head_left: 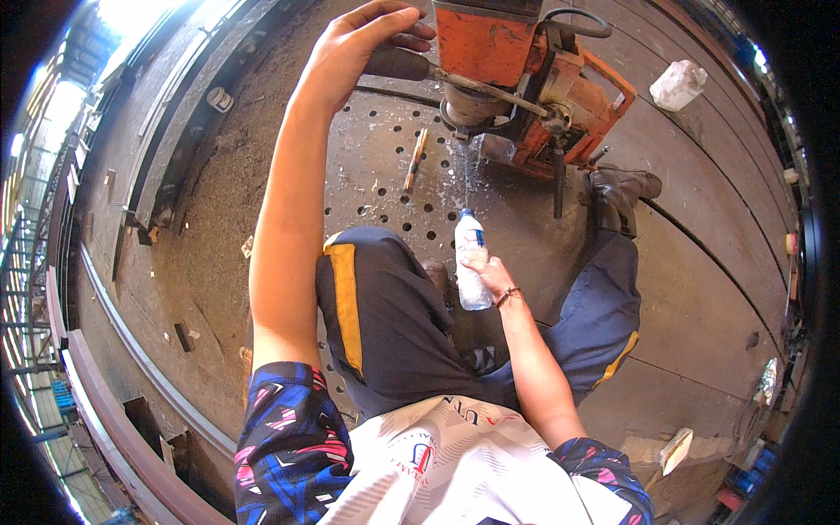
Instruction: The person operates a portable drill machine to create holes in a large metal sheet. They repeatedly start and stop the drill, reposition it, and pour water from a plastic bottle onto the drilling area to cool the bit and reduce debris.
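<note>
My right hand (490,273) is wrapped round a clear plastic water bottle (473,262) with a blue cap, held upright between my knees. A thin jet of liquid runs between its cap and the bit below the chuck of an orange portable drill press (490,44). At the top, my left hand (372,35) is beside the black grip of the drill's handle (398,63). Its fingers are loosely bent and do not visibly wrap round the grip; contact is unclear. Under the drill lies a steel plate (359,166) with rows of holes, wet and strewn with shavings.
A slim brush-like stick (416,160) lies on the plate left of the bit. The drill's cable (582,24) loops at its top. A whitish plastic container (678,85) stands at the far right, and a small white cup (220,100) at the left. Long steel beams (149,376) line the left side.
</note>
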{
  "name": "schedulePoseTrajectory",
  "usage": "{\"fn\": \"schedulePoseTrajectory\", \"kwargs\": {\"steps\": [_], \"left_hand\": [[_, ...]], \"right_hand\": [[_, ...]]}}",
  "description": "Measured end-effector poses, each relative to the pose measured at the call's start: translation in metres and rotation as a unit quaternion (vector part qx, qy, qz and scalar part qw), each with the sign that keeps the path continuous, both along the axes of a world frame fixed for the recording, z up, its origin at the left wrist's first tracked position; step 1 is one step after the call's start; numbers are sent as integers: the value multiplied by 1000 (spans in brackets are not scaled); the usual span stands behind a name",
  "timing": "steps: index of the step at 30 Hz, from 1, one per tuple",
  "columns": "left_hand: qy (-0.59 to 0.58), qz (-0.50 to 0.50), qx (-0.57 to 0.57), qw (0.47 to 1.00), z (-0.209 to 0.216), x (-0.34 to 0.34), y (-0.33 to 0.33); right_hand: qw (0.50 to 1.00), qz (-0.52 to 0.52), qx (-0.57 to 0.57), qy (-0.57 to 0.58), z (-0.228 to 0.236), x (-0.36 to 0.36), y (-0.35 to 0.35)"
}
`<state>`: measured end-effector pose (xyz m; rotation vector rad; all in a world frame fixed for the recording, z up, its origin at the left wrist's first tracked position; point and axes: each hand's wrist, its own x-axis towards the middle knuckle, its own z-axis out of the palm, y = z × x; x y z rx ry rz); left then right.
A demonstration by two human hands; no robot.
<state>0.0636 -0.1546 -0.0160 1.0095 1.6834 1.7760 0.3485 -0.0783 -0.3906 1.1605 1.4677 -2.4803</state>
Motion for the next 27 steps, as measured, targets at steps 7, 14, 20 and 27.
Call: {"fn": "schedulePoseTrajectory", "kwargs": {"steps": [7,14,20,27], "left_hand": [[3,-1,2,1000,-2,0,-3],[13,9,-17,1000,1,1,-5],[106,68,-48,991,5,3,-2],[170,145,21,975,6,8,22]], "right_hand": [[999,23,20,-10,9,0,1],[1000,2,-6,-9,-1,2,0],[1000,11,-1,3,-5,2,1],[1000,2,6,8,-11,-1,1]]}}
